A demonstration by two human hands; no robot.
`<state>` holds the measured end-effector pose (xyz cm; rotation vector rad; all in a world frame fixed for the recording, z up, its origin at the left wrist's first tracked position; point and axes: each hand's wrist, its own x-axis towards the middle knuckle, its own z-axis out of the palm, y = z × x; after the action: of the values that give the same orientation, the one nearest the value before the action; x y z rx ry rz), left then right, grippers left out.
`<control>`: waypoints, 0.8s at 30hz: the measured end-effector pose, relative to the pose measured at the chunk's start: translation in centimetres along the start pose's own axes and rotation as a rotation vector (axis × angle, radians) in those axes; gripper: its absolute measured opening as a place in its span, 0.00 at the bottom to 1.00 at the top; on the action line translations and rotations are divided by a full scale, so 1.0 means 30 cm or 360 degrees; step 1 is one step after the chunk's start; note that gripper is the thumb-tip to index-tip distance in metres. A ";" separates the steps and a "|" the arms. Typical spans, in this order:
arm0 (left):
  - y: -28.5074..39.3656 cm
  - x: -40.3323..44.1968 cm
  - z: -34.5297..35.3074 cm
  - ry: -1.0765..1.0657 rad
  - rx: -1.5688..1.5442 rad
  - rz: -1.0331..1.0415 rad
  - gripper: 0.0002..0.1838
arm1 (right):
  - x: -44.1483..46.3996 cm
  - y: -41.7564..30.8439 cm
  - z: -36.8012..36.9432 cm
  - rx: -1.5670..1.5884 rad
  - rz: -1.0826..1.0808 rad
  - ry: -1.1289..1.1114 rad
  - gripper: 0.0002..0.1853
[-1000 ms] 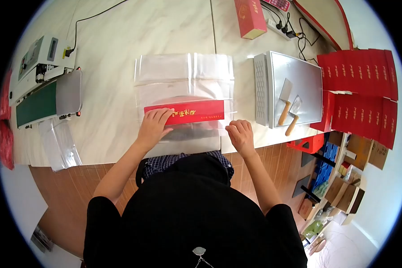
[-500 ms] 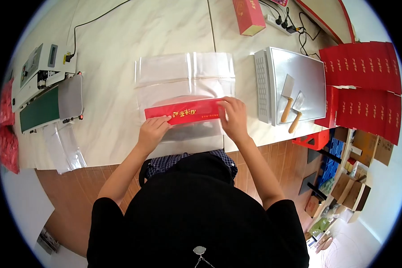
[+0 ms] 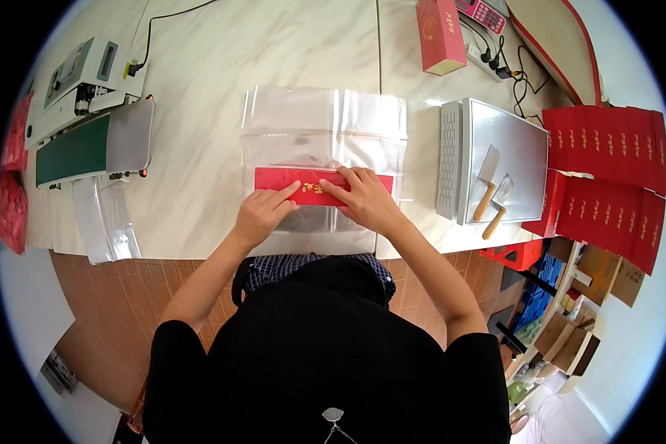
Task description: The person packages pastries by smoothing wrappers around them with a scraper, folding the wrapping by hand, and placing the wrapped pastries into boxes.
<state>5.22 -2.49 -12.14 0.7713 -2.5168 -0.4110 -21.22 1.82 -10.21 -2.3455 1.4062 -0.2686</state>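
Observation:
A long, narrow red strip [image 3: 274,177] with gold lettering lies across clear plastic sheets [image 3: 296,115] near the table's front edge. My left hand [image 3: 262,216] rests on its left part, fingers extended and the index finger reaching toward the lettering. On its right part lies my right hand [image 3: 371,201], with the thumb stretched toward the middle and the fingers spread along the upper edge. Both hands press from above and partly cover the strip. Whether it is a flat box or folded paper I cannot tell.
To the right, two wooden-handled scrapers [image 3: 488,183] lie on a grey metal box [image 3: 470,118]; red printed packets [image 3: 607,140] are beyond. A machine with a green belt [image 3: 74,152] stands left, near more plastic film [image 3: 105,226]. A red box [image 3: 442,37] and power strip [image 3: 488,63] are behind.
The red strip has gone from slightly slanted to nearly straight. My right hand has moved inward from its right end, and my left fingers have stretched further onto it. The camera view has shifted.

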 end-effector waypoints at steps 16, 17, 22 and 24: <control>0.009 -0.011 0.056 -0.0027 0.0005 0.0007 0.09 | -0.256 -0.069 0.045 -0.0021 0.0043 0.0127 0.26; 0.011 -0.014 0.058 -0.0038 -0.0023 -0.0020 0.08 | -0.282 -0.092 0.025 0.0119 0.0132 0.0080 0.26; 0.003 -0.012 0.058 -0.0035 -0.0096 -0.0014 0.08 | -0.391 -0.085 0.099 -0.0032 0.0439 0.0199 0.16; 0.004 -0.004 0.053 -0.0034 -0.0132 -0.0069 0.08 | -0.432 -0.037 0.104 -0.0048 0.0461 0.0286 0.14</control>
<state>4.42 -2.10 -13.48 0.7940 -2.4891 -0.5376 -25.42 14.37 -12.10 -2.1471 1.8223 -0.3840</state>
